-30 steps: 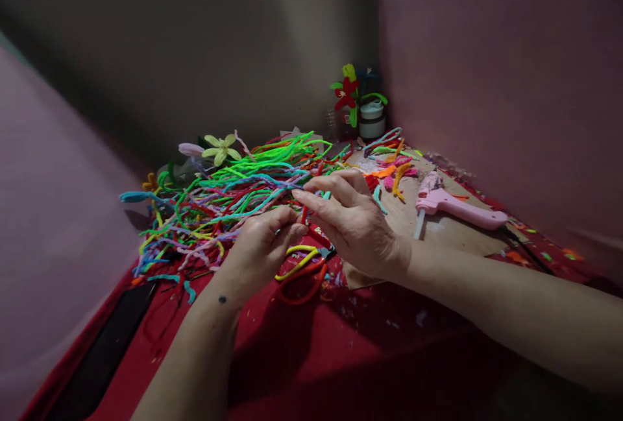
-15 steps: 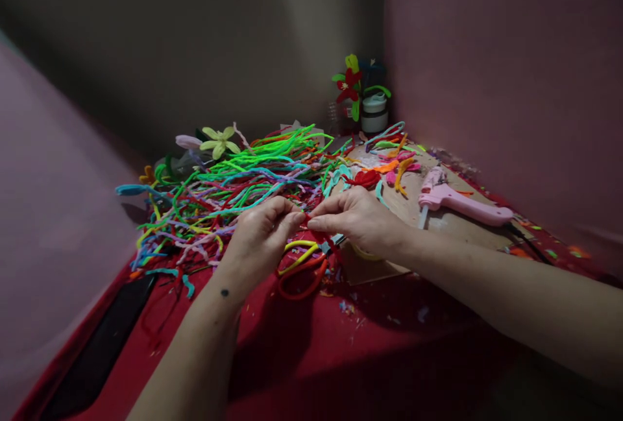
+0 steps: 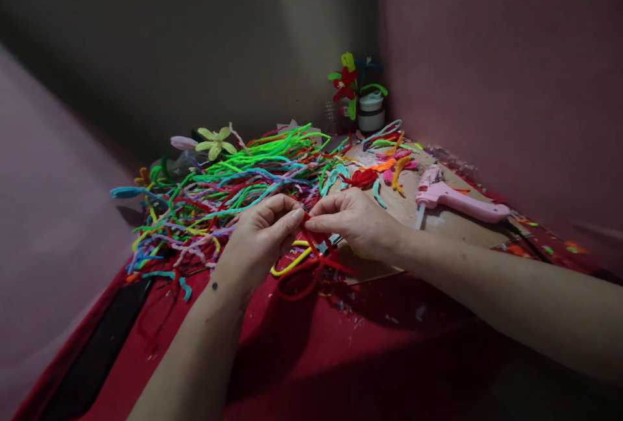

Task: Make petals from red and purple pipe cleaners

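Note:
A red pipe cleaner (image 3: pixel 313 239) is pinched between my two hands near the middle of the view, its loose ends hanging below the fingers. My left hand (image 3: pixel 265 229) closes thumb and forefinger on one side of it. From the right, my right hand (image 3: pixel 353 221) pinches it too, the fingertips of both hands nearly touching. Just under them lie scissors with a yellow and red handle (image 3: pixel 292 265), partly covered by the hands and the hanging red strands. Exactly how the red piece is bent between the fingertips is hidden.
Many coloured pipe cleaners (image 3: pixel 253 168) lie heaped behind and left. A pink glue gun (image 3: pixel 464 202) rests on a cardboard sheet (image 3: pixel 448 229) at right, near short bent pieces. A black phone-like slab (image 3: pixel 97 349) lies front left. Pipe-cleaner flowers (image 3: pixel 345 84) and a white-lidded jar (image 3: pixel 371 113) stand behind.
Red strands now hang lower and spread wider beneath my fingers, over the scissors. Both hands keep their pinch almost in place, and the view has shifted slightly.

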The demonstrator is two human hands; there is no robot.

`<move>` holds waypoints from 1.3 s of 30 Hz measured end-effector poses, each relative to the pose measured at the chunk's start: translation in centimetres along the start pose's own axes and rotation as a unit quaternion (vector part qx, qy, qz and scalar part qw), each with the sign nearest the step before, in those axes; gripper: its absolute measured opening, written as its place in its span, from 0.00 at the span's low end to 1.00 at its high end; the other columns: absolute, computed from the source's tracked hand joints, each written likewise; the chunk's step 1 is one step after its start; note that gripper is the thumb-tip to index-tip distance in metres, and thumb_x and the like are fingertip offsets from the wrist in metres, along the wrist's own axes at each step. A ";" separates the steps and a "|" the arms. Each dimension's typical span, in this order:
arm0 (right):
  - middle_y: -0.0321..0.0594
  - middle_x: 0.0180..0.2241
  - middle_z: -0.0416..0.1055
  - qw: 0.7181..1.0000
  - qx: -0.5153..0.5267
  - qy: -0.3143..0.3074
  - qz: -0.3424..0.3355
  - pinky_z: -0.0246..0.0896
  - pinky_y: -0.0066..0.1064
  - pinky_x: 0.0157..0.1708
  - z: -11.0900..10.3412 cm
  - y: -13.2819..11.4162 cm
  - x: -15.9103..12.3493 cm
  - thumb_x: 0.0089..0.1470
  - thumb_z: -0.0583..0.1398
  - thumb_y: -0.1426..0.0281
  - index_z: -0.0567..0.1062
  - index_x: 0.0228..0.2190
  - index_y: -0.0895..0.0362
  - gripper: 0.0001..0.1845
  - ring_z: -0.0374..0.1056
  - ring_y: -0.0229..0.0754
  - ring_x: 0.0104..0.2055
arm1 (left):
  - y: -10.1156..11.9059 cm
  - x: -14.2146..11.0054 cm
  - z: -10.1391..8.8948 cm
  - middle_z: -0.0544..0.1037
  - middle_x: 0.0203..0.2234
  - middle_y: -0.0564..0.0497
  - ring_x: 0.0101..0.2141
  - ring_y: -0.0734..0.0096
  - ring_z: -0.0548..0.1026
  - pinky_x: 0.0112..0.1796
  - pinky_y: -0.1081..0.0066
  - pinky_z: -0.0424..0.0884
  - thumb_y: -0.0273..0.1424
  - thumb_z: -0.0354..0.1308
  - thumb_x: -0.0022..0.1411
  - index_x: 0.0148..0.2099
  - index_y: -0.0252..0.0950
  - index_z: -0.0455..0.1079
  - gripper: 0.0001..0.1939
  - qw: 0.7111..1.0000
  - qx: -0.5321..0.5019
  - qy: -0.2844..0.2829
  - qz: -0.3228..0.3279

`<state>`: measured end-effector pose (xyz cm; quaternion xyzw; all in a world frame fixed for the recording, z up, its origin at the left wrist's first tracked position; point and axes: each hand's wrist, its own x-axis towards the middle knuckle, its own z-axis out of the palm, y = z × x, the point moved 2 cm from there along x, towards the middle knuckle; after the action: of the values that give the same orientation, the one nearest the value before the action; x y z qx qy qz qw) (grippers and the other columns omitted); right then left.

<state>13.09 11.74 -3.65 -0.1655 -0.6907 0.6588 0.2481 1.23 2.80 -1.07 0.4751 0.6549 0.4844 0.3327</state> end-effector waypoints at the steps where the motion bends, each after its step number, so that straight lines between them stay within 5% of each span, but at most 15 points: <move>1: 0.33 0.17 0.66 1.000 0.015 -0.004 0.009 0.52 0.25 0.23 0.0 0.1 0.0 0.43 0.59 0.73 0.74 0.20 0.62 0.06 0.58 0.30 0.20 | 0.1 0.0 0.0 0.62 0.18 0.58 0.18 0.82 0.56 0.18 0.79 0.52 0.35 0.57 0.55 0.30 0.35 0.64 0.08 0.999 0.032 0.011 0.018; 6: 0.34 0.16 0.67 0.995 0.081 -0.027 0.052 0.55 0.25 0.22 0.2 0.6 0.1 0.43 0.60 0.73 0.74 0.19 0.62 0.05 0.60 0.31 0.19 | 0.6 0.0 0.4 0.65 0.19 0.56 0.19 0.81 0.59 0.20 0.79 0.56 0.31 0.54 0.57 0.29 0.34 0.66 0.06 0.968 0.213 0.060 0.117; 15: 0.32 0.14 0.63 0.982 0.133 -0.042 0.129 0.49 0.24 0.17 0.3 1.2 0.4 0.39 0.60 0.78 0.72 0.17 0.62 0.04 0.56 0.30 0.15 | -0.3 -0.4 1.1 0.71 0.20 0.56 0.20 0.80 0.65 0.24 0.79 0.61 0.29 0.54 0.55 0.29 0.35 0.68 0.04 0.902 0.342 0.146 0.219; 18: 0.32 0.13 0.62 0.986 0.119 -0.042 0.111 0.47 0.24 0.17 0.3 1.0 0.3 0.40 0.60 0.78 0.70 0.15 0.62 0.06 0.54 0.29 0.15 | 0.0 -0.2 1.1 0.70 0.20 0.56 0.20 0.79 0.65 0.23 0.78 0.61 0.31 0.56 0.53 0.28 0.35 0.68 0.05 0.931 0.280 0.148 0.180; 22: 0.32 0.12 0.62 0.983 0.131 -0.027 0.128 0.45 0.24 0.16 0.3 0.9 0.3 0.41 0.61 0.77 0.71 0.16 0.62 0.06 0.54 0.29 0.14 | -0.1 0.2 1.0 0.72 0.20 0.54 0.21 0.76 0.66 0.23 0.76 0.62 0.35 0.60 0.50 0.30 0.34 0.71 0.09 0.991 0.103 0.069 0.050; 25: 0.32 0.11 0.62 0.983 0.128 -0.021 0.126 0.46 0.24 0.15 0.3 1.3 0.4 0.40 0.60 0.78 0.71 0.15 0.61 0.07 0.55 0.30 0.14 | -0.2 0.2 1.0 0.72 0.20 0.53 0.22 0.75 0.67 0.25 0.75 0.63 0.34 0.60 0.49 0.27 0.34 0.72 0.07 0.985 0.124 0.092 0.077; 29: 0.32 0.11 0.62 0.985 0.118 -0.008 0.128 0.47 0.25 0.15 0.3 1.7 0.6 0.38 0.61 0.79 0.71 0.15 0.60 0.06 0.54 0.30 0.14 | 0.0 0.1 1.4 0.73 0.23 0.52 0.26 0.74 0.68 0.30 0.74 0.64 0.31 0.59 0.50 0.25 0.36 0.71 0.05 0.940 0.250 0.153 0.174; 32: 0.32 0.14 0.64 0.984 0.151 0.033 0.090 0.50 0.25 0.19 0.1 1.4 0.7 0.38 0.63 0.77 0.70 0.15 0.61 0.07 0.57 0.30 0.16 | -0.4 0.4 1.1 0.70 0.20 0.55 0.21 0.78 0.65 0.23 0.76 0.61 0.34 0.60 0.50 0.30 0.36 0.68 0.07 0.977 0.142 0.137 0.084; 34: 0.32 0.15 0.66 0.980 0.174 0.063 0.069 0.52 0.25 0.21 -0.1 1.1 0.7 0.38 0.64 0.74 0.71 0.16 0.61 0.07 0.58 0.30 0.18 | -1.1 0.7 1.0 0.66 0.17 0.58 0.16 0.81 0.61 0.18 0.78 0.56 0.38 0.61 0.50 0.33 0.35 0.67 0.12 0.997 0.022 0.076 -0.021; 39: 0.31 0.17 0.65 0.977 0.189 0.096 0.033 0.52 0.25 0.21 -0.4 1.3 1.1 0.36 0.66 0.70 0.72 0.19 0.62 0.08 0.57 0.29 0.19 | -2.3 0.7 1.7 0.64 0.13 0.59 0.13 0.84 0.58 0.15 0.81 0.51 0.35 0.62 0.49 0.30 0.33 0.65 0.11 0.982 -0.128 -0.046 -0.132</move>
<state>12.30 12.77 -4.76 -0.2009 -0.5211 0.7658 0.3187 1.84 3.82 -3.80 0.3594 0.6288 0.4936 0.4815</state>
